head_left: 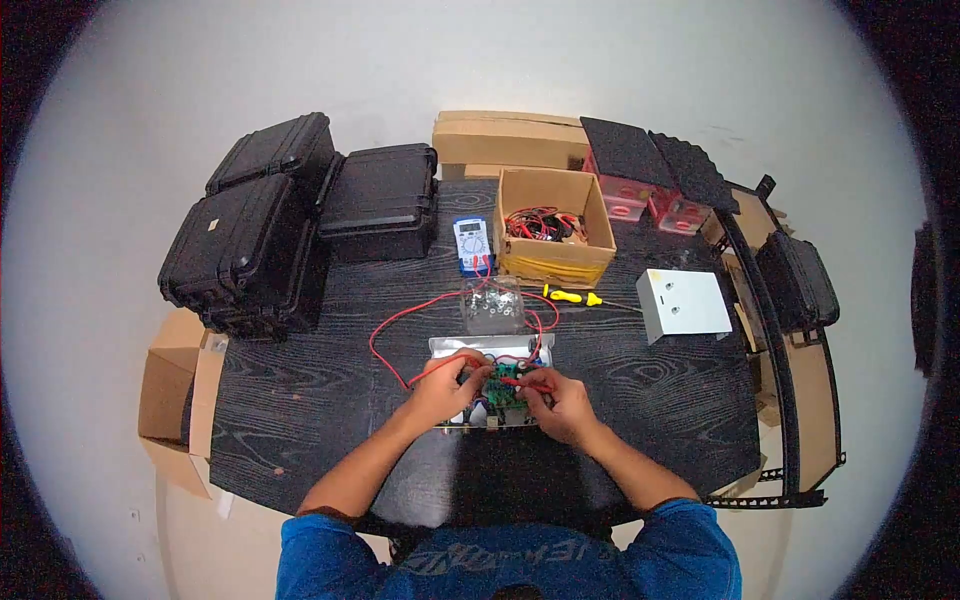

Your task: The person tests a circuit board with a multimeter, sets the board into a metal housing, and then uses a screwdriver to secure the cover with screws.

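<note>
My left hand is closed at the left part of a green circuit board, with a red lead running to its fingers. My right hand pinches a red probe over the board's right part. The board sits in an open white metal housing near the front of the table. Red leads loop back to a blue and white multimeter. Behind the housing lies a clear tray with small metal parts. The probe tips are too small to make out.
Black cases stand at the left. A cardboard box holds cables. In front of it lies a yellow screwdriver. A white metal cover is at the right, with red bins behind. The dark tabletop extends around.
</note>
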Demonstrator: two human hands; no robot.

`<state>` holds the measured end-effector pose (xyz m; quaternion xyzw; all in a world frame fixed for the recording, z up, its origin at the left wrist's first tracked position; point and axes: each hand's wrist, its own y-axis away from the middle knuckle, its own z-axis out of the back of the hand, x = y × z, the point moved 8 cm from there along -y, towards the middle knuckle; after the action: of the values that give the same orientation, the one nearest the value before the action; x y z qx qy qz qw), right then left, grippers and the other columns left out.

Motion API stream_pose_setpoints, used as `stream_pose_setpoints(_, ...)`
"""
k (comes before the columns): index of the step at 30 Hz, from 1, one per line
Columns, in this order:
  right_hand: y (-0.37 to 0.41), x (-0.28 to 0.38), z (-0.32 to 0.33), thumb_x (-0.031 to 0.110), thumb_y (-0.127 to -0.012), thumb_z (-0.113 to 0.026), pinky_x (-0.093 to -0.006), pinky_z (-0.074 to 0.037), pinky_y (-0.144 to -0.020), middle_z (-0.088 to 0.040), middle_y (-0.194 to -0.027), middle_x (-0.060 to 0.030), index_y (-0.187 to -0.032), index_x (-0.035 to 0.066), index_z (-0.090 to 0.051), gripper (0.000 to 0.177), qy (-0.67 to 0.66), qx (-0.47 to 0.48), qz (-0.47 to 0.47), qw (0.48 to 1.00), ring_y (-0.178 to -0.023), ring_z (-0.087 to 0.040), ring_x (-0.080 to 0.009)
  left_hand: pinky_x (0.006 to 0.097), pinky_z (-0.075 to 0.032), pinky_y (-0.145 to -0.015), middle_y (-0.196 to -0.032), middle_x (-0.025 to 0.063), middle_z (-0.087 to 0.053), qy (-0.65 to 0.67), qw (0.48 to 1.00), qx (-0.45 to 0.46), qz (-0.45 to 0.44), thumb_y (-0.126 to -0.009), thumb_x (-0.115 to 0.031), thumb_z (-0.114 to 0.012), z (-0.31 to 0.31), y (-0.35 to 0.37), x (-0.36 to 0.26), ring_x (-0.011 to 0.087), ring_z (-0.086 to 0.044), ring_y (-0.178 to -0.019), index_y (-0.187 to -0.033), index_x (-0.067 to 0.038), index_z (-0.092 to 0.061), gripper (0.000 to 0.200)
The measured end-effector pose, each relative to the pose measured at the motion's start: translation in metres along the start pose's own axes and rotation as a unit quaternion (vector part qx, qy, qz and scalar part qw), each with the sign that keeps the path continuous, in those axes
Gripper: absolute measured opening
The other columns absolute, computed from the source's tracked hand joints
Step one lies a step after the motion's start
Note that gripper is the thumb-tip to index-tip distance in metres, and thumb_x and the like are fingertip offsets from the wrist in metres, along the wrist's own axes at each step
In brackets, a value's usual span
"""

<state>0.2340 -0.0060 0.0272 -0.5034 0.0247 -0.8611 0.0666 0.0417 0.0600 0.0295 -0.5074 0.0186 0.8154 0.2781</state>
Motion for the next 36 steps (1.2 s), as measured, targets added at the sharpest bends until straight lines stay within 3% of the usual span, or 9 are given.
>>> stream_pose_setpoints(2, 0.001, 0.009, -0.001, 0.015, -0.096, -0.072, -0.0345, -0.057, -0.076, -0.076, -0.096, -0.0145, -0.114, 0.003, -0.071, 0.021, 0.022, -0.020, 0.074, 0.997, -0.082, -0.073, -0.0219, 0.0359, -0.057, -0.082, -0.103, 0.0129, -0.075, -0.007, 1.000, 0.007, 0.007, -0.098, -0.014, -0.067, 0.000, -0.001, -0.003, 0.0260, -0.075, -0.092, -0.107, -0.001, -0.072, 0.016)
stream_pose_setpoints(8, 0.002, 0.030, -0.002, 0.010, -0.094, -0.071, -0.0433, -0.061, -0.083, -0.075, -0.105, -0.0163, -0.116, 0.008, -0.074, 0.022, 0.092, -0.004, 0.140, 0.986, -0.094, -0.074, -0.0344, 0.0377, -0.057, -0.082, -0.104, 0.0142, -0.075, -0.038, 0.999, 0.007, -0.013, -0.098, -0.012, -0.066, -0.002, -0.003, 0.003, 0.0292, -0.075, -0.093, -0.107, -0.001, -0.071, 0.015)
stream_pose_setpoints(14, 0.002, 0.032, -0.005, 0.007, -0.093, -0.071, -0.0427, -0.059, -0.083, -0.074, -0.102, -0.0161, -0.116, 0.007, -0.074, 0.023, 0.100, -0.029, 0.219, 0.970, -0.094, -0.072, -0.0355, 0.0379, -0.057, -0.082, -0.103, 0.0147, -0.075, -0.039, 0.999, 0.022, 0.020, -0.098, -0.012, -0.066, -0.003, -0.005, 0.003, 0.0306, -0.075, -0.093, -0.107, -0.002, -0.072, 0.014)
stream_pose_setpoints(20, 0.001, 0.032, -0.007, 0.006, -0.092, -0.071, -0.0452, -0.060, -0.084, -0.072, -0.107, -0.0157, -0.116, 0.005, -0.072, 0.024, 0.119, -0.010, 0.203, 0.972, -0.099, -0.070, -0.0367, 0.0384, -0.058, -0.080, -0.102, 0.0156, -0.076, -0.041, 0.999, 0.001, -0.018, -0.097, -0.012, -0.068, -0.002, -0.004, 0.001, 0.0303, -0.076, -0.091, -0.109, -0.002, -0.072, 0.016)
stream_pose_setpoints(36, 0.003, 0.035, -0.005, 0.011, -0.094, -0.070, -0.0450, -0.060, -0.082, -0.071, -0.102, -0.0139, -0.115, 0.007, -0.073, 0.022, 0.150, -0.028, 0.201, 0.968, -0.096, -0.070, -0.0359, 0.0394, -0.058, -0.081, -0.101, 0.0164, -0.076, -0.041, 0.999, 0.008, -0.006, -0.096, -0.009, -0.068, -0.002, -0.004, 0.000, 0.0323, -0.076, -0.092, -0.108, -0.002, -0.072, 0.015)
